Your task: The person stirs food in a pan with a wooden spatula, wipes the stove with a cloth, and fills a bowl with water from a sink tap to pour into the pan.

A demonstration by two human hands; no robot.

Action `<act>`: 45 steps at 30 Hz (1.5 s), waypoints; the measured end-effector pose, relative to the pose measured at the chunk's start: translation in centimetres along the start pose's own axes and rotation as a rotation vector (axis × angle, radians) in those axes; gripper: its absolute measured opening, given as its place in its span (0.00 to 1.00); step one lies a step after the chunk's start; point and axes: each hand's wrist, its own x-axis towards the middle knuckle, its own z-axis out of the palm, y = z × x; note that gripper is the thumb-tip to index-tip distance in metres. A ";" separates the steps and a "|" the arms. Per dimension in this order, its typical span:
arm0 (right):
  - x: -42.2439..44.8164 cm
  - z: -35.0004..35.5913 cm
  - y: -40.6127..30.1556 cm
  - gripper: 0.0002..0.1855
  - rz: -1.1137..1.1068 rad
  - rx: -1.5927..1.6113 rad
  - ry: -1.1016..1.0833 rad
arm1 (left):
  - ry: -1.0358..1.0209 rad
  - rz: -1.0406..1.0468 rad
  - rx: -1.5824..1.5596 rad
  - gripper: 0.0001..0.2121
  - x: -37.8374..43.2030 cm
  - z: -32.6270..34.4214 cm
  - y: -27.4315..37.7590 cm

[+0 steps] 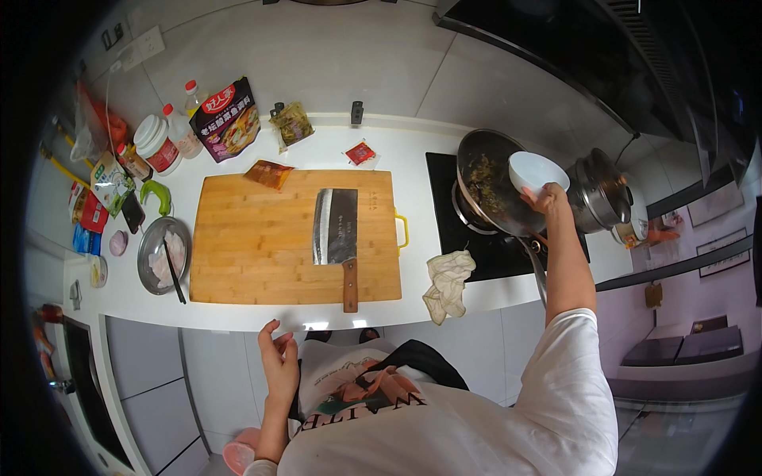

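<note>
My right hand [546, 198] grips a white bowl [537, 172], which is tilted above the right side of a dark wok [497, 208]. Chopped greenish-brown food [483, 178] lies in the wok, over a burner on the black gas hob [443, 178]. What the bowl holds, if anything, is hidden. My left hand [280, 363] hangs in front of the counter's edge, fingers loosely curled and apart, with nothing in it. Nearest to it is the bamboo cutting board [256, 238], where a cleaver [342, 229] with a wooden handle lies flat.
A metal bowl [144, 262] of pale sliced meat, chopsticks [172, 268] across it, stands left of the board. Seasoning packets [229, 122], bottles [181, 131] and a green pepper [158, 196] line the back left. A cloth [447, 282] drapes near the hob; a steel pot [595, 193] stands beyond the wok.
</note>
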 end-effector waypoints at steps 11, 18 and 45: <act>3.4 -0.2 -1.0 0.24 -0.228 -0.281 0.192 | -0.018 0.038 0.044 0.19 0.8 0.1 -0.8; 1.8 0.3 -0.9 0.23 -0.260 -0.318 0.206 | -0.014 0.071 0.052 0.19 1.0 0.3 -0.6; -1.8 -0.4 -0.7 0.29 -0.606 -0.595 0.220 | -0.024 0.120 0.064 0.19 1.5 0.0 -1.2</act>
